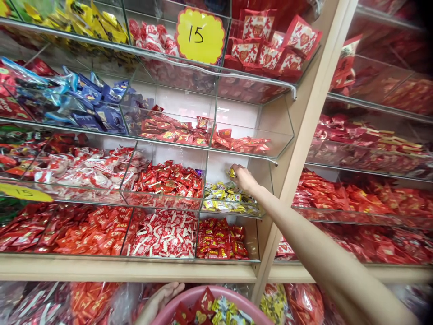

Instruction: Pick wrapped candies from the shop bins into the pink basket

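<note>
My right hand reaches into a shelf compartment at centre right, its fingers closed on a yellow-wrapped candy. Below it lies a heap of similar yellow and white wrapped candies, behind a clear front panel. At the bottom of the view, my left hand rests along the outer left side of a pink basin, fingers stretched around it; its grip is partly hidden. Inside the basin are red packets and yellow-white wrapped candies.
Clear dividers and panels split the shelves into compartments of red candies, blue packets and other sweets. A wooden upright stands right of my right hand. A yellow "15" sign hangs above. Bagged sweets sit below the wooden ledge.
</note>
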Demonstrator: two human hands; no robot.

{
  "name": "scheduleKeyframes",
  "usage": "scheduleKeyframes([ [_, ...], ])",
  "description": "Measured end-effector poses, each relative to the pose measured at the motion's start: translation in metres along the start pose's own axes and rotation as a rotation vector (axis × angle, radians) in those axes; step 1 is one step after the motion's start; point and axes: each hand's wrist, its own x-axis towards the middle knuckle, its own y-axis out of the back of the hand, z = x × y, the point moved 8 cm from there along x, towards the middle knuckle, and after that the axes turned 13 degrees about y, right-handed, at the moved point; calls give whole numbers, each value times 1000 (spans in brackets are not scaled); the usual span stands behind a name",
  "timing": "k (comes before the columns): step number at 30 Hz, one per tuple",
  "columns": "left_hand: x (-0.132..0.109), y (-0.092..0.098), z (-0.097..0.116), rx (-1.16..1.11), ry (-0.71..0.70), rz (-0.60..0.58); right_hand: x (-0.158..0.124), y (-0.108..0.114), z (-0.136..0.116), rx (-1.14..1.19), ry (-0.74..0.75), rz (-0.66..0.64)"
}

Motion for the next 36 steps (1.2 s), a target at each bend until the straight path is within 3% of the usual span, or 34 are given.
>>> scheduleKeyframes([
  [10,3,2,-1,-7,12,-40,-9,-24,-50,463,190,-289],
  [14,2,2,0,1,7,-34,-10,-36,-56,423,207,-352],
  [21,0,-1,1,13,30,-60,-10,-43,-50,326,206,-340],
  [24,-2,-3,4,12,37,-73,-12,-28,-46,388,214,-275],
  [27,-8,-6,7,-8,53,-78,-21,5,-43,509,191,-128],
  [31,-20,-15,6,-64,139,-55,-58,52,-45,634,108,102],
  [33,-28,-20,7,-93,150,-27,-90,58,-50,737,26,96],
  [36,-38,-30,11,-90,138,13,-150,43,-63,834,-37,-33],
])
